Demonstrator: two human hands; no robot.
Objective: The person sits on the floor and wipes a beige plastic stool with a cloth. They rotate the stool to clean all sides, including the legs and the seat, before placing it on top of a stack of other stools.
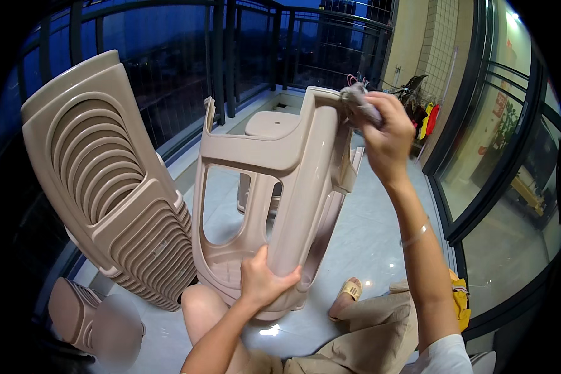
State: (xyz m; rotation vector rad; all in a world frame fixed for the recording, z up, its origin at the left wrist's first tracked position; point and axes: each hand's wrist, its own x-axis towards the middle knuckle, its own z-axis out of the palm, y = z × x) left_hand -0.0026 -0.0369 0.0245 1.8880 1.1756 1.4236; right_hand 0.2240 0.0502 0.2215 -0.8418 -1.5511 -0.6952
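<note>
A beige plastic chair [308, 187] is tipped up in front of me, its legs pointing upward and away. My left hand [269, 280] grips its lower part, thumb and fingers spread around a rounded edge. In my right hand [390, 133] is a bunched grey cloth [361, 104], pressed to or just beside the top end of one chair leg; blur hides the exact contact. To the left leans a tall stack of matching plastic chairs [149, 233], nested together. Behind the tipped chair stands a beige plastic stool [273, 124], partly hidden.
More stools [72, 311] sit on the tiled floor [168, 341] at lower left. A dark metal railing [224, 61] borders the balcony. Sliding glass doors [486, 135] line the right side. Coloured cloths [431, 121] hang by the wall, and a yellow cloth [460, 304] lies near my right arm.
</note>
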